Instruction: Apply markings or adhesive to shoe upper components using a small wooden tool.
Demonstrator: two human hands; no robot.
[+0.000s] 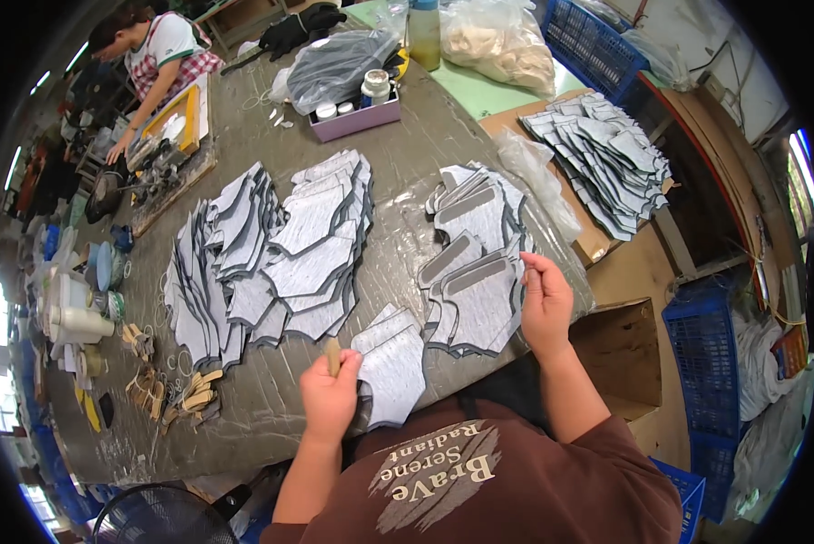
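Grey fabric pieces [307,245], cut to one shape with dark edges, spread in overlapping fans over most of the worktable [407,154]. Largest fan left of the table's middle; second fan [475,258], with lighter strips on top, toward its right part; third stack [602,154] on brown cardboard past the right edge. One separate small pile [390,367] at the near edge, directly before the person. Judged from this: many pieces laid out, strips seen only on the right fan, so probably a good part of the work left on the left fan.

Clear plastic bags [502,41] and a small purple box with jars [352,118] at the far edge of the table. Another person [153,54] bent over the far left corner. Blue crates [711,363] off the right side.

Left hand [330,394] closed in a fist around a short wooden handle [332,354], probably a brush, just beside the small pile. Right hand [543,304] raised at the near right edge of the second fan, fingers drawn together, pinching the edge of a grey piece as far as visible.
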